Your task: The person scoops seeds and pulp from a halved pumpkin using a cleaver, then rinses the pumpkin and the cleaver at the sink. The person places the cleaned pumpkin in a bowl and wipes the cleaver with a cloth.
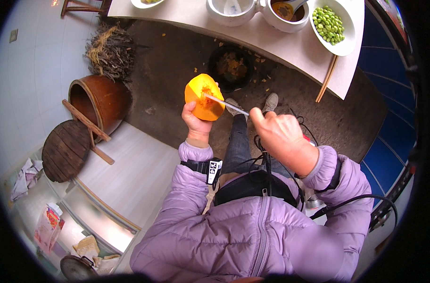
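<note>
My left hand [196, 124] holds up a peeled orange piece of pumpkin [196, 92], its cut face with a stringy seed hollow turned towards me. In my right hand [280, 131] is a thin metal utensil [232, 107], gripped by its near end. Its far tip meets the stringy middle of the pumpkin; whether it is a knife or a spoon I cannot tell. Beyond the pumpkin, on the floor, stands a dark round basin [232, 65] with orange and dark scraps inside.
A pale table [289, 53] carries two joined round pots [232, 21], a white bowl [346, 49] of shelled green beans [328, 24] and wooden chopsticks [327, 78] over its edge. To the left are a twig bundle [110, 53], brown barrel [117, 100] and wooden lid [66, 150]. Cables [268, 166] hang before me.
</note>
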Action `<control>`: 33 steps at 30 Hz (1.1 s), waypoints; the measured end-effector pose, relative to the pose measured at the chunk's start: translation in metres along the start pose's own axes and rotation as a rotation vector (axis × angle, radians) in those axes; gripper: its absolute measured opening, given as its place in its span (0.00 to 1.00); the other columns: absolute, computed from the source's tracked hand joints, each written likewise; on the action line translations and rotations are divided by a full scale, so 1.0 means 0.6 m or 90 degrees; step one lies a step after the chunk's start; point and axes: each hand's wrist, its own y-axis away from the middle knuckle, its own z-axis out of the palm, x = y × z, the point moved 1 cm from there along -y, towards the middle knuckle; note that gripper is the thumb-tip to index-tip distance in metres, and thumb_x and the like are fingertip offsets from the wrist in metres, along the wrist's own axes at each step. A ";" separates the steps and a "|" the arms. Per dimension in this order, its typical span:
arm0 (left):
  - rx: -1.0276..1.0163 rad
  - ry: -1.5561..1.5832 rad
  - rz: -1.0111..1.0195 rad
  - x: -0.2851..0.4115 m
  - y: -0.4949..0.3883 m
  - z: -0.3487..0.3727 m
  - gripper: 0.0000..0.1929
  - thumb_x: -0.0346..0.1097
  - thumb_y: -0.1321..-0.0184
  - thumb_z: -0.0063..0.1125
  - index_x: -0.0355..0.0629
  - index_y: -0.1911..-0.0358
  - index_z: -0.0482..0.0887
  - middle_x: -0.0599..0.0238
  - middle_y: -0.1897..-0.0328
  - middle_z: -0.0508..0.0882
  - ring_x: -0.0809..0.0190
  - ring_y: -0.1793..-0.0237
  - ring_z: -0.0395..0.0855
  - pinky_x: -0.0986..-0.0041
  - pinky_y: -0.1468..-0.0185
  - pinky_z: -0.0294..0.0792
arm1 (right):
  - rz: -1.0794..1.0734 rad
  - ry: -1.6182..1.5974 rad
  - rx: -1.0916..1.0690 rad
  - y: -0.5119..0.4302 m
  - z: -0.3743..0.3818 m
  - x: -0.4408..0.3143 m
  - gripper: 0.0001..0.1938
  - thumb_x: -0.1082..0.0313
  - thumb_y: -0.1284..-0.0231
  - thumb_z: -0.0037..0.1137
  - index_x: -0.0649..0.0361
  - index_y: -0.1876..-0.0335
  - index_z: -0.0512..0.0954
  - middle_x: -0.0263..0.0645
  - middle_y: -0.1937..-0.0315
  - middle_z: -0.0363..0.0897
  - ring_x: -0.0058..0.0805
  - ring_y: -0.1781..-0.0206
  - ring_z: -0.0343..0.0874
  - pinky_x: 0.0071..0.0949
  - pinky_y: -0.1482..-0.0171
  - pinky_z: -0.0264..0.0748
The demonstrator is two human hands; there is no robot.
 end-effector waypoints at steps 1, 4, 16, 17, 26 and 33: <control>0.002 0.003 -0.001 0.000 0.000 -0.003 0.40 0.50 0.60 0.55 0.40 0.39 0.65 0.45 0.41 0.73 0.47 0.42 0.72 0.59 0.36 0.63 | 0.006 -0.003 -0.007 -0.002 -0.006 0.004 0.11 0.72 0.50 0.52 0.59 0.64 0.64 0.45 0.81 0.74 0.44 0.79 0.78 0.39 0.78 0.72; 0.008 -0.002 0.003 0.002 -0.001 -0.010 0.40 0.49 0.62 0.57 0.40 0.39 0.66 0.46 0.41 0.73 0.48 0.42 0.72 0.59 0.36 0.62 | 0.017 -0.051 -0.051 -0.012 -0.019 0.015 0.09 0.68 0.43 0.50 0.59 0.63 0.64 0.45 0.84 0.73 0.47 0.78 0.77 0.41 0.76 0.71; -0.028 -0.036 0.030 0.012 0.013 0.018 0.41 0.46 0.68 0.59 0.42 0.41 0.69 0.56 0.44 0.75 0.52 0.43 0.72 0.60 0.35 0.62 | 0.056 -0.088 -0.156 -0.030 -0.037 0.009 0.11 0.74 0.50 0.49 0.64 0.63 0.63 0.50 0.79 0.77 0.50 0.72 0.79 0.43 0.70 0.74; -0.027 -0.041 0.036 0.013 0.015 0.020 0.41 0.46 0.68 0.59 0.43 0.41 0.69 0.57 0.44 0.75 0.52 0.43 0.72 0.60 0.36 0.62 | 0.062 -0.096 -0.171 -0.032 -0.038 0.009 0.11 0.74 0.50 0.49 0.64 0.62 0.63 0.51 0.78 0.77 0.50 0.71 0.79 0.43 0.69 0.75; -0.083 -0.104 0.039 0.035 0.016 0.039 0.41 0.43 0.70 0.57 0.46 0.41 0.67 0.58 0.43 0.73 0.53 0.43 0.71 0.65 0.37 0.63 | 0.065 -0.150 -0.264 -0.053 -0.048 0.021 0.12 0.67 0.43 0.49 0.65 0.58 0.65 0.53 0.70 0.79 0.51 0.63 0.79 0.45 0.62 0.75; -0.086 -0.028 -0.048 0.044 0.016 0.033 0.42 0.50 0.69 0.59 0.46 0.41 0.70 0.55 0.45 0.76 0.49 0.45 0.74 0.58 0.41 0.68 | -0.004 -0.152 -0.289 -0.052 -0.063 0.044 0.12 0.65 0.42 0.50 0.64 0.59 0.65 0.53 0.71 0.78 0.51 0.64 0.79 0.44 0.63 0.75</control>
